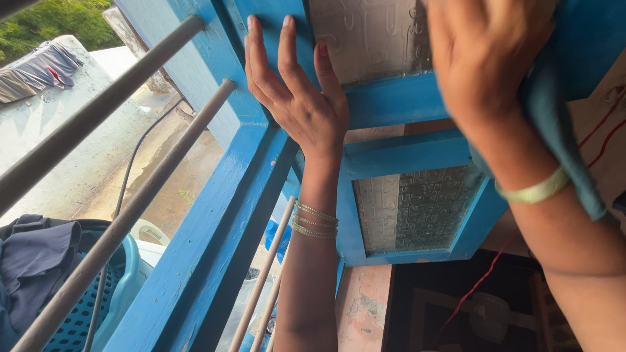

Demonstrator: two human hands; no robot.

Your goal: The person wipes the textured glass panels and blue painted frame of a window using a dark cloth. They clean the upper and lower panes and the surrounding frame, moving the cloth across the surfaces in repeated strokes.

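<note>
Head view: a blue-painted wooden window shutter with patterned frosted glass panes (pixel 398 104) is seen swung open beside a blue window frame (pixel 215 215) fitted with grey metal bars (pixel 124 221). The left hand (pixel 297 98) is laid flat against the shutter's upright stile, fingers stretched and together, palm pressed on the wood; nothing is grasped by it, and thin gold bangles (pixel 314 220) are worn on its wrist. The right hand (pixel 486 55) is blurred and pressed against the upper glass pane, and a blue cloth (pixel 561 124) is bunched under it and hangs down past the wrist, where a pale bangle (pixel 538 190) is worn; the cloth appears to be held by the palm, though the fingers cannot be made out.

As a judgement, wiping of the shutter is under way at the upper pane. How much of the glass has been cleaned cannot be told; the lower pane (pixel 417 208) is not being touched.

Outside, a blue plastic basket with dark clothes (pixel 124 267) is seen below the bars.
</note>
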